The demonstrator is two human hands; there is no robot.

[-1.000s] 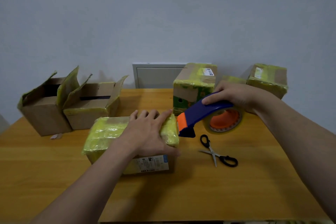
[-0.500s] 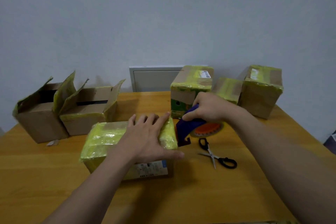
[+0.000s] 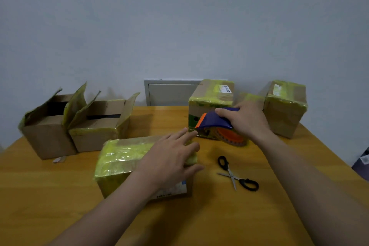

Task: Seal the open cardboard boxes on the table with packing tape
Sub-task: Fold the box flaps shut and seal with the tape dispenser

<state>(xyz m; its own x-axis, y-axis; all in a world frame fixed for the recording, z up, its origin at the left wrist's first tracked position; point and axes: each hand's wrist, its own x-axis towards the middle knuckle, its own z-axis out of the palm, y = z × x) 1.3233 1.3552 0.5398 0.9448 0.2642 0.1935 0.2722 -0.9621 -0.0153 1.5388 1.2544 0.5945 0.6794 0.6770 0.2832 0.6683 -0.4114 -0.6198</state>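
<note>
A flat cardboard box [image 3: 127, 158], wrapped in yellow tape, lies at the table's middle. My left hand [image 3: 171, 158] rests on its right end, fingers straight, fingertips near the tape's loose end. My right hand [image 3: 245, 120] grips the blue and orange tape dispenser [image 3: 217, 126], which sits tilted on the table just right of the box. Two open cardboard boxes [image 3: 46, 126] [image 3: 99, 124] stand at the back left with their flaps up.
Black-handled scissors [image 3: 237, 175] lie open on the wooden table [image 3: 199, 215] right of the flat box. Three taped boxes [image 3: 211, 98] [image 3: 249, 98] [image 3: 285, 106] stand at the back right. A white panel [image 3: 169, 94] leans on the wall.
My right hand has turned the dispenser so its orange end faces left and set it near the box's far right corner. My left hand's fingers have slid right toward it.
</note>
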